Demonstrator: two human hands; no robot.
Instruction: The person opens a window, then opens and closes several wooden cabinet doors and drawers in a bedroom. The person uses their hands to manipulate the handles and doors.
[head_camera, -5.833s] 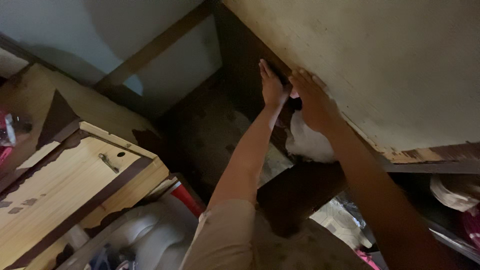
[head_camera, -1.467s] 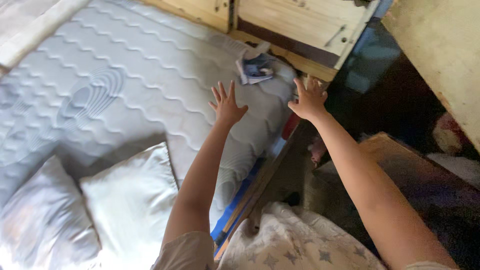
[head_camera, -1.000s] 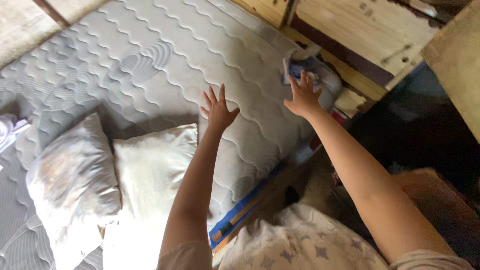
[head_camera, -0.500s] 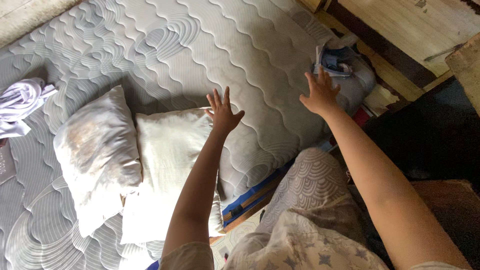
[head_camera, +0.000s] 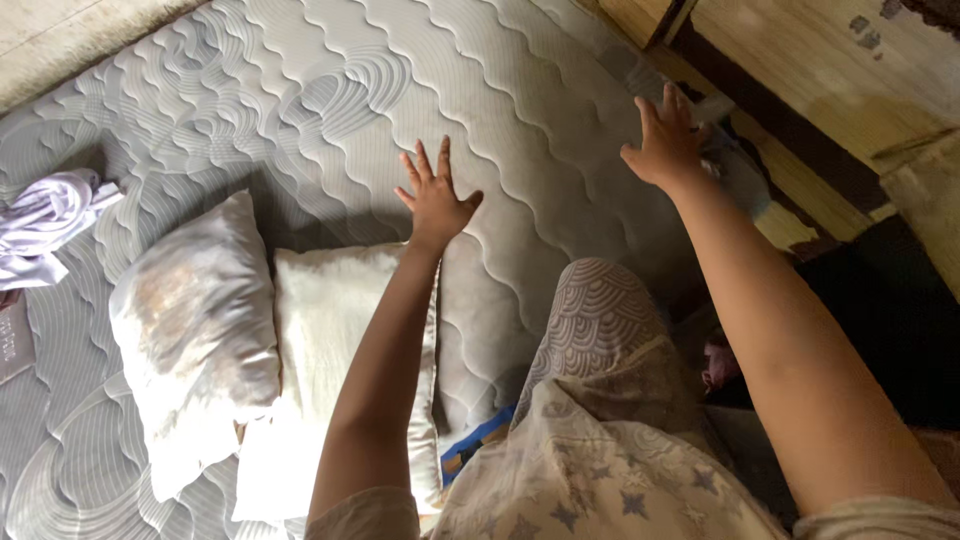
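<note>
My left hand (head_camera: 434, 196) is stretched out over the quilted grey mattress (head_camera: 330, 110), fingers spread, holding nothing. It hovers just past the top edge of a cream pillow (head_camera: 330, 330). My right hand (head_camera: 665, 142) reaches toward the mattress's far right corner, fingers apart and empty, and covers whatever lies at that corner. My raised knee in patterned cloth (head_camera: 600, 330) sits between my two arms, at the mattress edge.
A second, stained pillow (head_camera: 190, 320) lies left of the cream one. A crumpled pale lilac cloth (head_camera: 45, 220) rests at the left edge. Wooden furniture panels (head_camera: 830, 70) stand at the upper right, with a dark gap (head_camera: 890, 310) below them.
The view swung down from a wooden shelf to the bed. In the last second both open hands moved forward over the mattress and my knee came up onto its edge.
</note>
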